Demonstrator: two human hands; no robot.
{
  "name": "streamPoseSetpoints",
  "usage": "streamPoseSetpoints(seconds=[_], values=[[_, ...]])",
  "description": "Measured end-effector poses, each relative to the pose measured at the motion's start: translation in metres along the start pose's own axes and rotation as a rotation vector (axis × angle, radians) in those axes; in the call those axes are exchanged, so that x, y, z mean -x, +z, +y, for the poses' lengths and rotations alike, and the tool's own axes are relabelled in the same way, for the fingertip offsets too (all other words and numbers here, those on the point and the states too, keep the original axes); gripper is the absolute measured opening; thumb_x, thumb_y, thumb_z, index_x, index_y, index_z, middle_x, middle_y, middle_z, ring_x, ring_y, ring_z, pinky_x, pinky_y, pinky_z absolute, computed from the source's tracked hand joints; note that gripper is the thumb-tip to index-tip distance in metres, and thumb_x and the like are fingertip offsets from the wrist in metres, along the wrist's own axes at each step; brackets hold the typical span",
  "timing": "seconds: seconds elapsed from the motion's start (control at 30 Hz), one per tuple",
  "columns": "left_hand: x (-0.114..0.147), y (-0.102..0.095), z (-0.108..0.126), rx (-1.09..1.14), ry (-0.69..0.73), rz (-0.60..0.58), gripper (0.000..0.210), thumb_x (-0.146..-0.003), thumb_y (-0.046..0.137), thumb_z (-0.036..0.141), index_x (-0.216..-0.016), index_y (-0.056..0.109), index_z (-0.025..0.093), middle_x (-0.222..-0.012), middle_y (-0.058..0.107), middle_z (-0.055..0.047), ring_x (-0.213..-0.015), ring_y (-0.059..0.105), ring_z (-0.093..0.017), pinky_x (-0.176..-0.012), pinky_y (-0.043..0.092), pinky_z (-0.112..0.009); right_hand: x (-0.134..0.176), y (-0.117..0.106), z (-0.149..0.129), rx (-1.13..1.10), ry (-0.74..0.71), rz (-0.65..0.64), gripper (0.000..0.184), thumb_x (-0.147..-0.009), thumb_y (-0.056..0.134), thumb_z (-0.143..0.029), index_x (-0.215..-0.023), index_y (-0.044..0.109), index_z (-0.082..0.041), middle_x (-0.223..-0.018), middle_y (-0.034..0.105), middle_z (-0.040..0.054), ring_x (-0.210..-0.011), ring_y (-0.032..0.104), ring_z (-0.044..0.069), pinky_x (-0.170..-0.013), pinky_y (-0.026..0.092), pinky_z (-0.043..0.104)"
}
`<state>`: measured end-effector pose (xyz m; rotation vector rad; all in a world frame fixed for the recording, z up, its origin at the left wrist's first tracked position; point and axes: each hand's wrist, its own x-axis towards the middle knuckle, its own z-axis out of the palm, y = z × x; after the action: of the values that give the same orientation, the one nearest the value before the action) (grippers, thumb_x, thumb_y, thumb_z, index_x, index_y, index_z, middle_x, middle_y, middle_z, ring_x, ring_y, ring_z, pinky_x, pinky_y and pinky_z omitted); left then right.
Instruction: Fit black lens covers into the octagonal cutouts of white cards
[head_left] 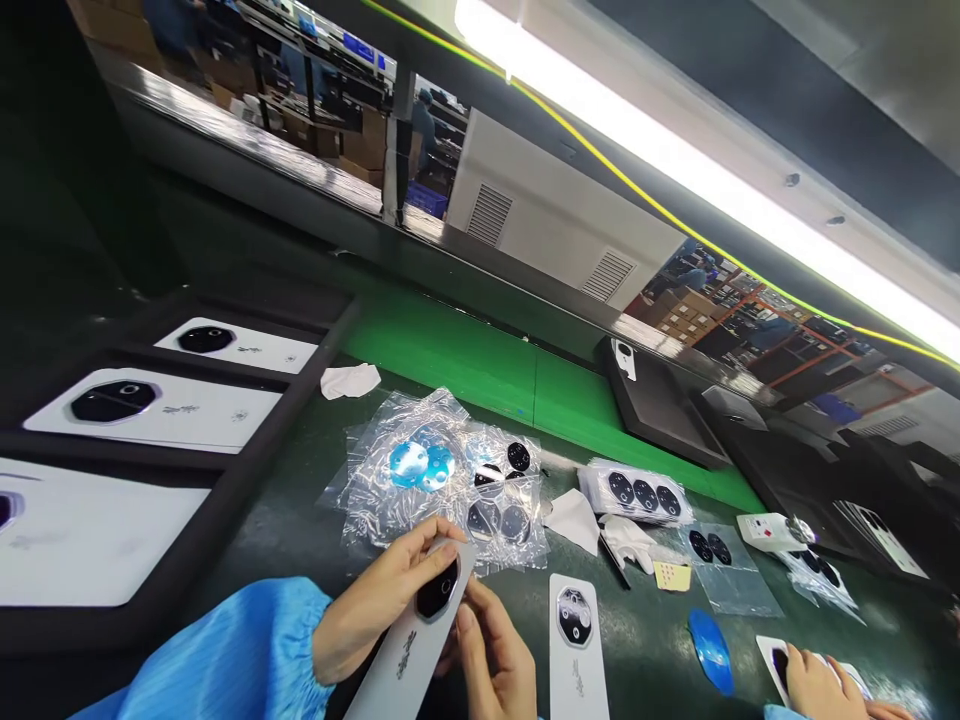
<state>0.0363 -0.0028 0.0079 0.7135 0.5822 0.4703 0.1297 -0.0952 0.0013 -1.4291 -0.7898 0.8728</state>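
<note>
My left hand (394, 590) grips a white phone back cover (405, 660) by its upper end, the thumb resting on the black camera plate (438, 592). The cover is tilted, its lower end running out of the bottom of the view. At its right edge is my right hand (496, 655), fingers curled and pinched against the cover; some fingertips are hidden behind it. A second white back cover (587, 680) lies just right of my hands. Beyond them are clear plastic bags (442, 420) holding blue discs (422, 466) and round black camera plates (518, 457).
A black tray (281, 425) of white covers stands left. Right of centre lie a stack of bagged discs (634, 492), crumpled white wipes (574, 520), a blue oval piece (709, 652) and a white bottle (765, 531). Another person's hand (819, 688) holds a cover at lower right.
</note>
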Motion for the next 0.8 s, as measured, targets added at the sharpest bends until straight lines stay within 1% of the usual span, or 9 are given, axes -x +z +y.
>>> streamPoseSetpoints(seconds=[0.17,0.27,0.47,0.57,0.67,0.73,0.8], values=[[0.001,0.001,-0.003,0.074,-0.031,-0.072,0.046,-0.071,0.073,0.057,-0.088,0.045,0.024,-0.058,0.054,0.008,-0.039,0.05,-0.009,-0.043,0.038,-0.021,0.0,0.003,-0.006,0.015,-0.007,0.008,0.047,-0.075,0.064,-0.062,-0.099,0.075,-0.023,-0.07,0.068,0.0032,-0.043,0.055,0.013,-0.043,0.05,0.025],[0.002,0.001,-0.001,0.095,-0.043,-0.073,0.046,-0.07,0.074,0.056,-0.084,0.045,0.023,-0.056,0.054,0.008,-0.037,0.05,-0.01,-0.041,0.038,-0.021,-0.001,0.004,-0.006,0.019,-0.002,0.012,0.049,-0.075,0.063,-0.063,-0.098,0.075,-0.022,-0.066,0.067,0.003,-0.042,0.055,0.013,-0.045,0.052,0.025],[-0.002,0.0,-0.001,0.121,-0.044,-0.08,0.046,-0.069,0.075,0.056,-0.081,0.045,0.023,-0.055,0.054,0.007,-0.036,0.048,-0.009,-0.04,0.039,-0.02,-0.001,0.007,-0.001,-0.027,0.014,0.031,0.054,-0.074,0.063,-0.066,-0.098,0.075,-0.019,-0.063,0.065,0.0031,-0.041,0.053,0.013,-0.042,0.05,0.026],[-0.002,0.0,-0.001,0.098,-0.019,-0.056,0.048,-0.067,0.075,0.059,-0.079,0.046,0.022,-0.057,0.052,0.008,-0.04,0.046,-0.008,-0.042,0.038,-0.019,-0.002,0.006,-0.001,-0.054,0.03,0.029,0.056,-0.074,0.062,-0.067,-0.097,0.075,-0.018,-0.06,0.063,0.0025,-0.042,0.051,0.012,-0.042,0.048,0.025],[-0.001,0.001,0.0,0.022,0.022,0.0,0.051,-0.063,0.076,0.062,-0.079,0.048,0.021,-0.061,0.052,0.007,-0.05,0.046,-0.008,-0.047,0.037,-0.018,-0.005,0.003,0.0,-0.057,0.039,0.038,0.051,-0.068,0.07,-0.063,-0.093,0.074,-0.018,-0.062,0.062,0.0015,-0.047,0.049,0.01,-0.043,0.042,0.021],[0.0,-0.001,0.0,-0.041,0.041,0.04,0.054,-0.062,0.075,0.065,-0.08,0.051,0.02,-0.063,0.052,0.007,-0.056,0.046,-0.008,-0.051,0.037,-0.018,-0.008,0.0,0.002,-0.047,0.051,0.041,0.046,-0.063,0.076,-0.059,-0.082,0.074,-0.018,-0.06,0.058,-0.0001,-0.049,0.044,0.008,-0.043,0.036,0.019],[-0.001,-0.003,-0.003,-0.068,0.047,0.071,0.056,-0.062,0.073,0.067,-0.087,0.054,0.02,-0.067,0.053,0.006,-0.062,0.047,-0.01,-0.055,0.037,-0.019,-0.01,-0.004,0.005,-0.055,0.086,0.048,0.045,-0.061,0.077,-0.059,-0.071,0.07,-0.016,-0.056,0.052,-0.0022,-0.048,0.039,0.007,-0.044,0.031,0.018]])
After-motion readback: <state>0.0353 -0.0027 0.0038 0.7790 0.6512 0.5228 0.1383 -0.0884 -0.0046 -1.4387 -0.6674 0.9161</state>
